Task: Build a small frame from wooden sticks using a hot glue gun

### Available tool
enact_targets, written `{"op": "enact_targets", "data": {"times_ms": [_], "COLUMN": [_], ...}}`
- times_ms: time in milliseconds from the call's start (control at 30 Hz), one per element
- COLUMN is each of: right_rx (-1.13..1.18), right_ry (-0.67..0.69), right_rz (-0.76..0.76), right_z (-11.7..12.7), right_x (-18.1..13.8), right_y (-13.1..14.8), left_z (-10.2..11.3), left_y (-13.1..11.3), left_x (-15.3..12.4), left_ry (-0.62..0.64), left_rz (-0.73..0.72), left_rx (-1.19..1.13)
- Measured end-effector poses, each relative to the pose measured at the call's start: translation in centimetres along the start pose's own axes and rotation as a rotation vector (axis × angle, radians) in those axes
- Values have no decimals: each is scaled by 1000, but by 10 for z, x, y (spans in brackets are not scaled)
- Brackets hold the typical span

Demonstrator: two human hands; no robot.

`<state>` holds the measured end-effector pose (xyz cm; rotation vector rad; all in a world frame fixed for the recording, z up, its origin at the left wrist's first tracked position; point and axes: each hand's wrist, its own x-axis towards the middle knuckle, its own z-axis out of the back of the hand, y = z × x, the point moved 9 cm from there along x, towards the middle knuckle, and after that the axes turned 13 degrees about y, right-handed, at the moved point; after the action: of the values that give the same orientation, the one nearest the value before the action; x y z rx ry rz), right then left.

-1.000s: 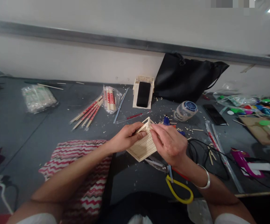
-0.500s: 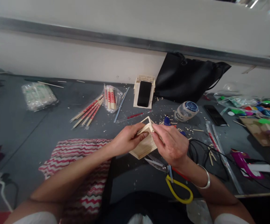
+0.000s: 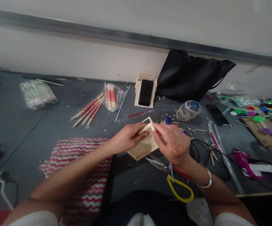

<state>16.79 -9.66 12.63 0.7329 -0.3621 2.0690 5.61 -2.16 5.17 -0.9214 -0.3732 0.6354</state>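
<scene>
A small model of pale wooden sticks (image 3: 142, 148), with a flat slatted panel and a raised stick frame, is held between both hands above the dark table. My left hand (image 3: 129, 138) pinches its frame from the left, thumb beneath and fingers on top. From the right, my right hand (image 3: 172, 142) closes its fingertips on the upper corner of the same frame. Its fingers hide part of that corner. Just below my right hand lie scissors (image 3: 179, 190) with a yellow and red handle, their blades pointing left beneath the model.
A striped cloth (image 3: 79, 157) lies under my left forearm. Chopsticks (image 3: 89, 110), a phone (image 3: 146, 92) on a stick stand, a jar (image 3: 189, 110) and a black bag (image 3: 192, 75) are farther back. A magenta glue gun (image 3: 246, 164) and black cable lie right.
The lower corner of the stick model has swung slightly left. My hands keep their grip. At the far right, another person's hand has left the view.
</scene>
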Motion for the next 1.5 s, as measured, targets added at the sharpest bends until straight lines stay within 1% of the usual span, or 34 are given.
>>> {"op": "enact_targets", "data": {"times_ms": [67, 100, 200, 233, 267, 333, 367, 433, 533, 600, 633, 700, 767, 867, 933, 1100, 1200, 1267, 1333, 1367, 1433, 1500], "right_rx": [97, 170, 433, 507, 564, 638, 659, 679, 706, 681, 625, 437, 255, 153, 148, 143, 139, 143, 204, 291, 508, 663], "right_ry": [90, 171, 471, 542, 584, 593, 577, 547, 588, 664, 701, 786, 931, 1189, 1271, 1296, 1293, 1285, 1238, 1177, 1061, 982], "right_rz": [-96, -157, -332, -377, -418, -490, -522, -578, -637, -620, -601, -560, -527, -458, -418, -364, -365, -375, -372, -361, -271, -212], "right_z": [-9, -19, -57, -68, -77, -89, -93, -99, -107, -106, -102, -92, -88, -96, -104, -123, -120, -107, -86, -73, -48, -28], "right_x": [1, 1, -6, -9, -11, -14, -15, -17, -19, -18, -17, -14, -16, -27, -32, -35, -36, -35, -31, -27, -16, -10], "right_y": [-14, -23, -44, -49, -52, -60, -63, -70, -78, -82, -85, -92, -96, -90, -84, -74, -76, -82, -85, -84, -73, -61], "left_z": [4, 8, 12, 13, 13, 15, 18, 27, 31, 29, 27, 24, 21, 20, 22, 22, 23, 24, 25, 25, 23, 15], "left_y": [7, 12, 26, 31, 36, 48, 54, 67, 82, 88, 89, 89, 89, 90, 92, 95, 93, 88, 83, 81, 77, 71], "left_x": [2, 2, 4, 4, 4, 3, 3, 4, 6, 8, 8, 9, 9, 8, 8, 8, 8, 7, 7, 8, 9, 12], "left_ry": [50, 63, 139, 168, 200, 242, 236, 186, 157, 158, 158, 171, 193, 203, 190, 192, 202, 212, 207, 198, 186, 210], "left_rz": [28, 46, 105, 126, 151, 201, 222, 247, 280, 293, 296, 299, 304, 322, 340, 358, 340, 306, 265, 247, 218, 196], "left_rx": [-66, -118, -314, -377, -436, -522, -535, -529, -500, -477, -465, -447, -441, -434, -421, -385, -359, -326, -269, -237, -192, -166]}}
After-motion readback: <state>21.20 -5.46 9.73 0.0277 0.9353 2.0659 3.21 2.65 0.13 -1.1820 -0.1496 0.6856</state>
